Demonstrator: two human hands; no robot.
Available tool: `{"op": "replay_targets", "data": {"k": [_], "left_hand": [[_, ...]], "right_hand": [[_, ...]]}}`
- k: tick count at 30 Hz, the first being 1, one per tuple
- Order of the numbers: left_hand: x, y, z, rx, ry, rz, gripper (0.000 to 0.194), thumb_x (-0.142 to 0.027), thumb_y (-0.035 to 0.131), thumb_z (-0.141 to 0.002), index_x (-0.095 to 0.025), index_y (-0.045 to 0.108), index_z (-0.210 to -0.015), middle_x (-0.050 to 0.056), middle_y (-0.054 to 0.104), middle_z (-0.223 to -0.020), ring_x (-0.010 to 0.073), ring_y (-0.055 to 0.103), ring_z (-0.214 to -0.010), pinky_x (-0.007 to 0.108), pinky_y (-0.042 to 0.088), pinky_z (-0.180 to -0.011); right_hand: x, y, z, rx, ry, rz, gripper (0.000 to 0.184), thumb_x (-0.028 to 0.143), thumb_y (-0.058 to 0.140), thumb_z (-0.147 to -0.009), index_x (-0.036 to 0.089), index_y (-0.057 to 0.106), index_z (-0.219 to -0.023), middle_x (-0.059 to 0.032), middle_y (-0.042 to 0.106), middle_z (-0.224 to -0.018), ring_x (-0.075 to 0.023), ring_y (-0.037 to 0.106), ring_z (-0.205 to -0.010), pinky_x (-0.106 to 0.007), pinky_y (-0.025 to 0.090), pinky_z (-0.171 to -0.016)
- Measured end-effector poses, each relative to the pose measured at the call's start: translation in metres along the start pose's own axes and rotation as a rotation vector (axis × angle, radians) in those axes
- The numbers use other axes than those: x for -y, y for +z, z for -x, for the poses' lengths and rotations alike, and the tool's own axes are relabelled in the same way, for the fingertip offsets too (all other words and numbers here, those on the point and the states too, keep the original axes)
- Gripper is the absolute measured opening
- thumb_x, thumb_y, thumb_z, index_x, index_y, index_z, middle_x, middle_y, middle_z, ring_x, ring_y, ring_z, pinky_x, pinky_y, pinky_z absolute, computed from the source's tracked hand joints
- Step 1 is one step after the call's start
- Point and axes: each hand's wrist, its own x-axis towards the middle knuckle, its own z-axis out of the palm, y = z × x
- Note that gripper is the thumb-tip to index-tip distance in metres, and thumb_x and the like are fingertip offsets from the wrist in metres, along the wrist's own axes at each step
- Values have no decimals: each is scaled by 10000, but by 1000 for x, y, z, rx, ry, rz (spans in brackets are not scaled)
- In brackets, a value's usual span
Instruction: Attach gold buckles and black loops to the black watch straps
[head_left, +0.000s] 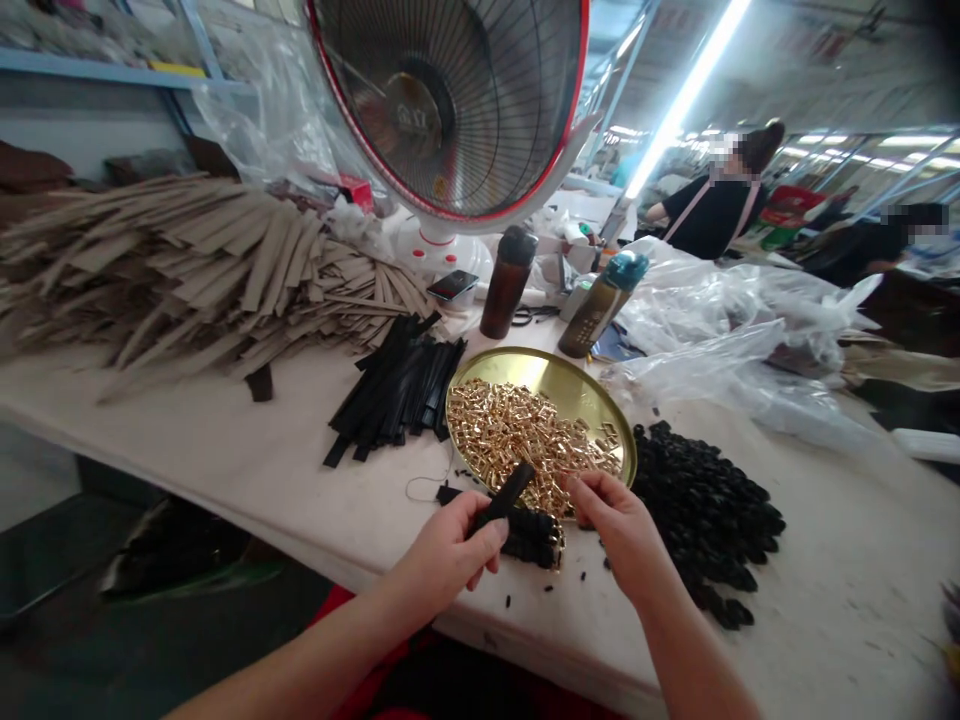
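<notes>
My left hand (465,540) is closed around a black strap (514,488), its free end pointing up and right over the tray. Under that strap, close to the fingers, lies a bundle of black pieces with gold buckles (556,548) at its right end. At the tray's near right rim my right hand (606,503) has its thumb and fingers pinched together; what lies between them is too small to make out. Small gold buckles (510,425) are heaped in a round gold tray (570,372) just beyond both hands.
Black strips (409,390) lie left of the tray, folded black pieces (697,510) to its right. Behind stand two bottles (508,285) and a large fan heater (450,110). Beige strips (187,270) are piled left; plastic bags (720,330) lie right. Other people (709,205) are further back.
</notes>
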Motion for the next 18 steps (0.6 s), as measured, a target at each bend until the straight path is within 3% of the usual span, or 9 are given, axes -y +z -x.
{"op": "replay_targets", "data": {"k": [3, 6, 13, 18], "left_hand": [[-8, 16, 0, 15, 26, 27, 293, -383, 535, -735, -134, 485, -881, -61, 461, -537, 36, 338, -381, 157, 257, -369], [-10, 27, 3, 29, 29, 33, 302, -382, 538, -728, -129, 495, -888, -65, 450, -534, 32, 328, -375, 158, 250, -366], [1, 33, 20, 31, 29, -134, 208, -342, 515, -740, -145, 490, -798, -60, 457, -531, 50, 353, -407, 167, 286, -397], [16, 38, 23, -92, 145, -210, 163, -302, 518, -747, -151, 525, -807, -36, 519, -616, 85, 449, -551, 186, 367, -531]], "right_hand": [[6, 9, 38, 69, 174, -370, 262, 438, 641, -674, 191, 554, -654, 39, 453, -529, -100, 390, -490, -244, 329, -498], [7, 17, 63, 114, 255, -523, 247, 405, 669, -656, 182, 562, -657, 33, 469, -551, -87, 387, -481, -229, 322, -474], [-1, 34, 87, 74, 242, -545, 226, 376, 657, -684, 166, 574, -687, 34, 498, -573, -71, 404, -491, -209, 321, -481], [-5, 46, 95, -8, 163, -529, 228, 377, 648, -686, 175, 562, -748, 46, 505, -572, -76, 417, -497, -206, 346, -486]]}}
